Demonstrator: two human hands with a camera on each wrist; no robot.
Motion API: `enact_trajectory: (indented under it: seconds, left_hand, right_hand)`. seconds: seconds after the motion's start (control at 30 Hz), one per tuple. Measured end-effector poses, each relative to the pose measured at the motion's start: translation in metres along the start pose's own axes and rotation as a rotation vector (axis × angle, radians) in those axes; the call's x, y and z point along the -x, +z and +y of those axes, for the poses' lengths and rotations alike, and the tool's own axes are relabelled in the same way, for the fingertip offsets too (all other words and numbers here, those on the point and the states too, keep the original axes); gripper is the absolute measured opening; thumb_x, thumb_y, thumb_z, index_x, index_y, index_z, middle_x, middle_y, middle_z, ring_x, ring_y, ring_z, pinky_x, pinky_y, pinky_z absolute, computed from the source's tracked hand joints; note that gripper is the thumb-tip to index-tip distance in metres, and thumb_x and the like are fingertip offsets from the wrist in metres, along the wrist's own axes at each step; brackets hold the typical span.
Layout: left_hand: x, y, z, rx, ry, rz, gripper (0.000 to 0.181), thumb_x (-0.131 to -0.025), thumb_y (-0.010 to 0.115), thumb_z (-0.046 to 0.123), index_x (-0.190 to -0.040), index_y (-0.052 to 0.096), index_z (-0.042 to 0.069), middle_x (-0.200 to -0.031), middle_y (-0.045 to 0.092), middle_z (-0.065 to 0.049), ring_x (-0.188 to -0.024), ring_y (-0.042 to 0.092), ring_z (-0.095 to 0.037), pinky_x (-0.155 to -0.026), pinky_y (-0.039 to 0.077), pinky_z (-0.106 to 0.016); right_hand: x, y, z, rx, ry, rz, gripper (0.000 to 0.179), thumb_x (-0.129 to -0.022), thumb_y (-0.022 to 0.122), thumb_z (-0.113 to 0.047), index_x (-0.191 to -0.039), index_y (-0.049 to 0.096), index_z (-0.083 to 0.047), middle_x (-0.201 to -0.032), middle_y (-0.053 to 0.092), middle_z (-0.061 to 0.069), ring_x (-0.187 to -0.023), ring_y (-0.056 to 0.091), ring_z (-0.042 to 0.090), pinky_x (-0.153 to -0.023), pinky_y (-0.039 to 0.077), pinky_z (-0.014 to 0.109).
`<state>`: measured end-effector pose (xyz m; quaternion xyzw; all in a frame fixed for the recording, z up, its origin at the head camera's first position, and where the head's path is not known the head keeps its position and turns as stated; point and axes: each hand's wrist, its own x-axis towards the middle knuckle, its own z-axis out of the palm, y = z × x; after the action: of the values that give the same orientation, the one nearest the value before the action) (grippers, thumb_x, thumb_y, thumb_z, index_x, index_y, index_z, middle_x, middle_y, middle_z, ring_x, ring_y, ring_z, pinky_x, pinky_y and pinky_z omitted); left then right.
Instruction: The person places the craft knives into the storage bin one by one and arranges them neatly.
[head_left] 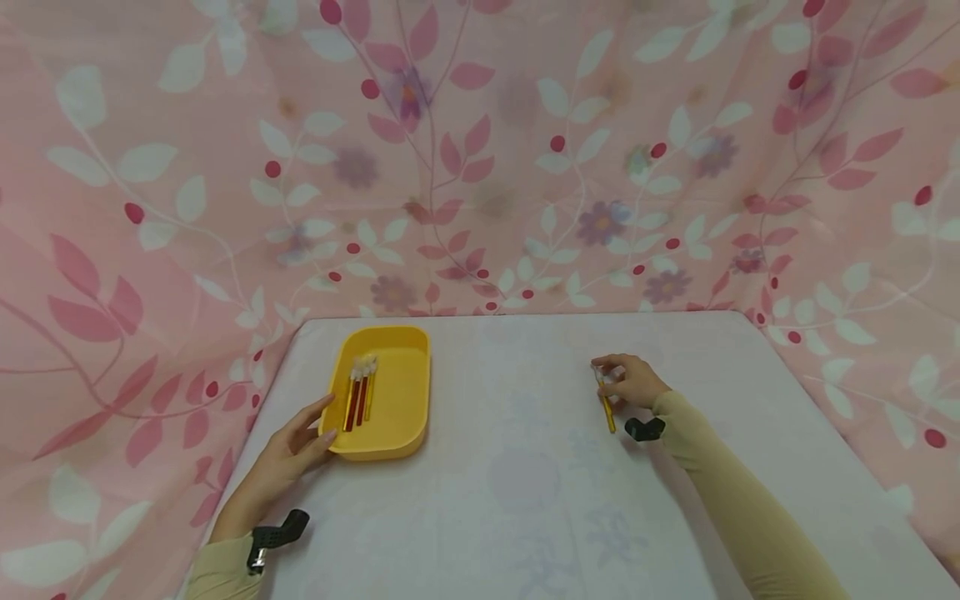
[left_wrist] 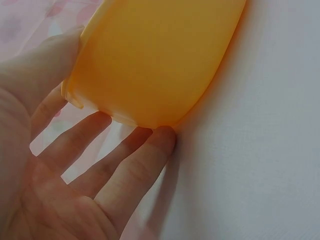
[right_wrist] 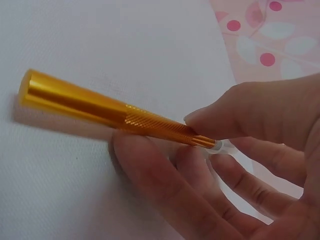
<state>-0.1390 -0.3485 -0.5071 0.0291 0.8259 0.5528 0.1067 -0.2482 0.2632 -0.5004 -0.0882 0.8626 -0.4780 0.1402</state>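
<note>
My right hand pinches a gold craft knife with a knurled grip and a clear cap, over the right part of the table. In the right wrist view the thumb and fingers close on the grip near the capped end, and the plain butt end points away from the hand. At the left, my left hand holds the near left corner of a yellow tray; in the left wrist view its fingers lie against the outer wall. Several capped craft knives with red and gold handles lie side by side along the tray's left.
A white cloth covers the table. Pink floral fabric hangs behind the table and along both sides. A small black wrist camera sits on the left wrist, and another black camera on the right.
</note>
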Motion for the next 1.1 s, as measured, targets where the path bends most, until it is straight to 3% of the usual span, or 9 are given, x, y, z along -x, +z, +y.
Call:
enact_trajectory:
  seconds: [0.5,0.73,0.83,0.93,1.1]
  left_hand:
    - [0.0,0.0,-0.001,-0.006,-0.009,-0.002,0.075,-0.111,0.067,0.035,-0.175,0.029,0.027,-0.179,0.023,-0.017,-0.147,0.048,-0.048,-0.103,0.06,-0.037]
    - [0.0,0.0,-0.002,-0.017,-0.012,-0.001,0.075,-0.111,0.067,0.036,-0.175,0.028,0.027,-0.179,0.023,-0.018,-0.148,0.048,-0.048,-0.104,0.06,-0.037]
    - [-0.001,-0.001,-0.001,-0.012,-0.013,-0.003,0.075,-0.111,0.068,0.036,-0.175,0.029,0.027,-0.179,0.023,-0.017,-0.148,0.047,-0.048,-0.104,0.06,-0.038]
    - [-0.001,-0.001,0.0,-0.009,-0.015,-0.005,0.075,-0.111,0.068,0.036,-0.175,0.029,0.027,-0.18,0.023,-0.016,-0.148,0.048,-0.048,-0.104,0.06,-0.038]
    - [-0.001,-0.001,0.0,-0.025,-0.023,-0.004,0.076,-0.111,0.068,0.038,-0.175,0.029,0.027,-0.18,0.023,-0.017,-0.147,0.047,-0.048,-0.104,0.06,-0.039]
  right_hand:
    - [0.012,-0.004,-0.011,-0.128,-0.044,-0.016,0.063,-0.098,0.073,0.007,-0.155,0.046,0.014,-0.141,0.048,0.038,-0.092,0.076,0.033,-0.074,0.068,0.048]
    - [0.018,0.0,-0.029,-0.187,-0.097,-0.058,0.061,-0.101,0.071,0.006,-0.156,0.046,0.013,-0.146,0.043,0.039,-0.102,0.075,0.052,-0.074,0.068,0.051]
    - [0.02,0.001,-0.037,-0.197,-0.115,-0.068,0.061,-0.101,0.072,0.005,-0.156,0.047,0.011,-0.148,0.043,0.039,-0.1,0.075,0.053,-0.073,0.068,0.051]
    - [0.021,0.003,-0.047,-0.199,-0.124,-0.073,0.06,-0.101,0.073,0.005,-0.156,0.05,0.009,-0.15,0.043,0.039,-0.096,0.076,0.049,-0.073,0.068,0.052]
    - [0.021,0.009,-0.061,-0.231,-0.15,-0.064,0.058,-0.1,0.075,0.005,-0.154,0.053,0.008,-0.149,0.046,0.035,-0.088,0.077,0.031,-0.074,0.068,0.053]
